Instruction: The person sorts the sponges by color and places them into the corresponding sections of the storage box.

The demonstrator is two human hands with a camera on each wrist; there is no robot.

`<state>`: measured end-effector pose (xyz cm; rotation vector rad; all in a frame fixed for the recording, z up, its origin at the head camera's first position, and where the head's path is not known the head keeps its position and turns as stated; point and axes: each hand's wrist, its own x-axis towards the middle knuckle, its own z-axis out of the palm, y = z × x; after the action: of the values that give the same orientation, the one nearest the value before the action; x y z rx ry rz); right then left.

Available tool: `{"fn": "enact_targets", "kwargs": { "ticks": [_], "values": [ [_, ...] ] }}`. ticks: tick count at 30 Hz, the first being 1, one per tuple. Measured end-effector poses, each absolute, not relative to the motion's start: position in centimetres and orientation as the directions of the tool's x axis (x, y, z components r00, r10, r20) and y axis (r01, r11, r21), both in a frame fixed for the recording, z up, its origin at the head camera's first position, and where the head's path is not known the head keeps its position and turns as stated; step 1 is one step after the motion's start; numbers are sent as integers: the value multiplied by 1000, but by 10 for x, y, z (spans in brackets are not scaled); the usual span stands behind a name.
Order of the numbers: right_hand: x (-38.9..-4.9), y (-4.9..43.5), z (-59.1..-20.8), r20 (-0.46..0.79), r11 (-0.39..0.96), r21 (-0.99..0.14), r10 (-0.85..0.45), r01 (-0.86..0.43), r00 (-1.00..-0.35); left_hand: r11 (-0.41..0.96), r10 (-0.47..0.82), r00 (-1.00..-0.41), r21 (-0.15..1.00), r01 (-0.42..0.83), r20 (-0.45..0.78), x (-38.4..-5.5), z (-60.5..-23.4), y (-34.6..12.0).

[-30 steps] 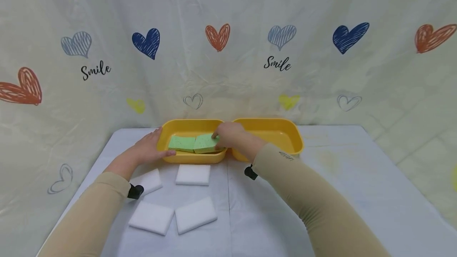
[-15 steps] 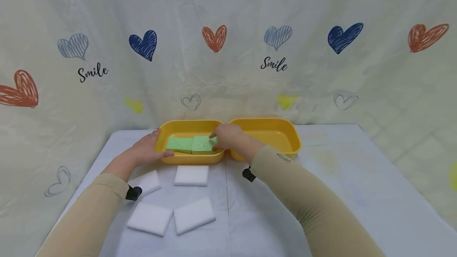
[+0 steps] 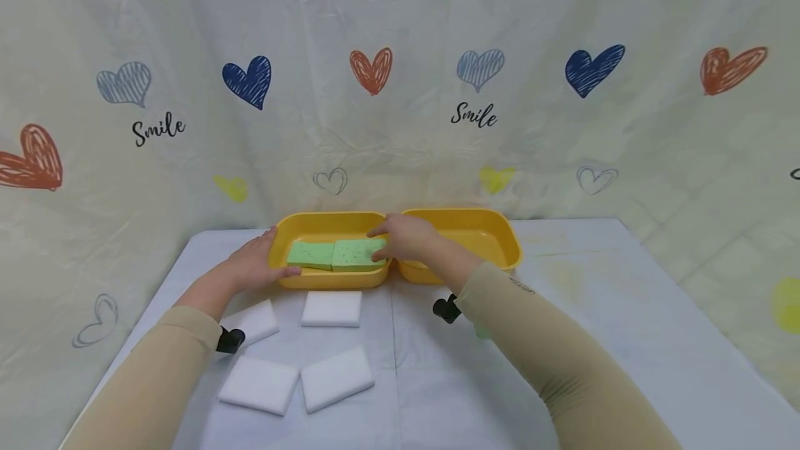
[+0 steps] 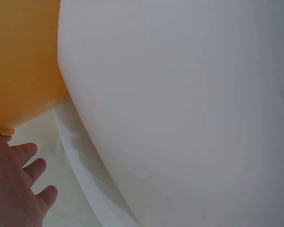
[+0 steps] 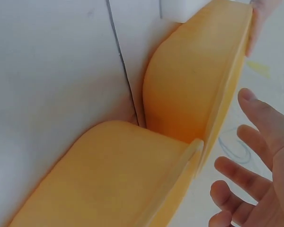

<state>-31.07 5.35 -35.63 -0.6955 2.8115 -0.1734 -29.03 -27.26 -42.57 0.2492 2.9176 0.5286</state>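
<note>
Two flat green sponges lie side by side in the left yellow tray (image 3: 334, 279): the left sponge (image 3: 310, 255) and the speckled right sponge (image 3: 357, 255). My right hand (image 3: 409, 236) hovers over the tray's right end with fingers spread, partly covering the right sponge's edge. In the right wrist view, nothing shows between those fingers (image 5: 246, 175). Against the left tray's left end rests my left hand (image 3: 255, 262), its thumb by the near rim and its fingers extended along the side. The left wrist view shows its fingers loosely spread beside the orange-looking tray wall (image 4: 26, 56).
A second yellow tray (image 3: 494, 238) adjoins the first on the right. Several white sponge blocks (image 3: 332, 309) lie on the white-covered table (image 3: 450, 394) in front. A small green patch (image 3: 482, 332) shows beside the right sleeve. Behind hangs a curtain with printed hearts (image 3: 371, 70).
The right green sponge was tilted under my right hand's fingers and now lies flat. That hand has loosened and shifted slightly right. My left hand stays at the tray.
</note>
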Motion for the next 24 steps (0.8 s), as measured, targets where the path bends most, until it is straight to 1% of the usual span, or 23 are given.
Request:
{"fn": "enact_targets", "kwargs": {
  "ticks": [8,15,19,24],
  "values": [
    [-296,81,-345,-126,852,-218,-508,-475,-852,925,184,-973,359,124,-138,-288,-424,-272],
    [-283,118,-341,-119,845,-281,-500,-454,-858,932,177,-973,344,116,-151,-286,-422,-271],
    [-270,141,-340,-111,849,-273,-495,-452,-862,932,180,-972,342,119,-151,-287,-423,-271],
    [-253,173,-344,-65,839,-246,-514,-485,-856,931,177,-974,345,118,-144,-285,-422,-269]
  ]
}}
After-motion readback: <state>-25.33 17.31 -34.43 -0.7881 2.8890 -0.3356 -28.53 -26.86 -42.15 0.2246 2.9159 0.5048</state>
